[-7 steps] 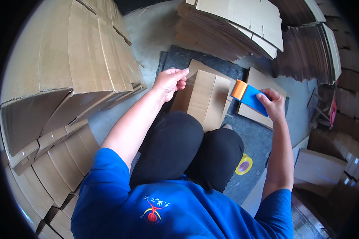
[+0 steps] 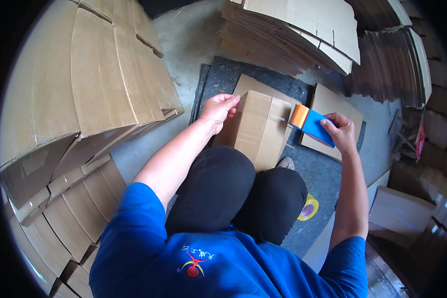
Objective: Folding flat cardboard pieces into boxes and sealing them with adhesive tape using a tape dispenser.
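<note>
— Cardboard box point(image 2: 260, 126), folded flat, is lying on the dark felt mat point(image 2: 218, 74) just ahead of your knees; your left hand point(image 2: 218, 110) is pinching its upper left edge, fingers curled closed on the board.

— And my right?

— Your right hand point(image 2: 340, 131) is wrapping tight around a tape dispenser point(image 2: 310, 121), blue body with an orange front, its nose touching the box's right edge. Against a moment ago, hardly anything is shifting: both hands are sitting where they were, the dispenser just as close to the flap. So you are pausing at the edge, not running along it.

— What is the stuff like?

— Plain brown corrugated board, matte, with straight creases. The mat is looking rough and fibrous on the grey concrete floor point(image 2: 193, 35).

— Around me?

— Flattened cartons are leaning in a big stack point(image 2: 99, 79) on your left, another pile point(image 2: 293, 30) is lying ahead, ribbed edges showing. A roll of tape point(image 2: 309, 207), yellow, is sitting by your right knee.
</note>
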`<action>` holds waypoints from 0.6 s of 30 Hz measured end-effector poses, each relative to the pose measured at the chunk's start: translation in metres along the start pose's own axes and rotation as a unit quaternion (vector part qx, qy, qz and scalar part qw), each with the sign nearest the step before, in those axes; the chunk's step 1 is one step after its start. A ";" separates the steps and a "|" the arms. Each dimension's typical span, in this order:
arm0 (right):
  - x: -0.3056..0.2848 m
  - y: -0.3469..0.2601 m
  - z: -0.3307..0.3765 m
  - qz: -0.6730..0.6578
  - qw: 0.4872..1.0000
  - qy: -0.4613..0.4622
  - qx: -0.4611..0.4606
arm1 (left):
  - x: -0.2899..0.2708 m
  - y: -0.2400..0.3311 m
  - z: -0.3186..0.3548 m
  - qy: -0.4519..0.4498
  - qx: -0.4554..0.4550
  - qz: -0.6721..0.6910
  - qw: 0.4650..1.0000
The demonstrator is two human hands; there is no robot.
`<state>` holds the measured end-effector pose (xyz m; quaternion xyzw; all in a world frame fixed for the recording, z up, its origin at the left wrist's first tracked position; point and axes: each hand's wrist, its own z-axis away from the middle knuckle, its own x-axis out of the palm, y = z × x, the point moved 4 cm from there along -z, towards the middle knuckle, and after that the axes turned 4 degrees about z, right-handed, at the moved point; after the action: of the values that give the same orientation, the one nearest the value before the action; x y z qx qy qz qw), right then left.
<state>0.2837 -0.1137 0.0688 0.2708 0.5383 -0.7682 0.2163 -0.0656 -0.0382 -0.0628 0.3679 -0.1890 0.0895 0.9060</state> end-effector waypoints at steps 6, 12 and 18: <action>0.004 0.009 -0.005 -0.006 1.000 0.000 0.014 | 0.024 0.000 0.000 0.053 0.192 -0.461 0.864; 0.009 0.006 -0.008 -0.002 1.000 -0.006 0.014 | 0.022 0.034 0.006 0.118 0.392 -0.471 0.781; 0.003 0.004 -0.003 -0.008 0.999 -0.016 0.031 | 0.112 0.052 -0.020 -0.114 0.181 -0.640 0.738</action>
<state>0.2841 -0.1123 0.0635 0.2611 0.5127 -0.7903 0.2105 0.0265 0.0157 0.0027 0.5666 0.0086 -0.5218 0.6377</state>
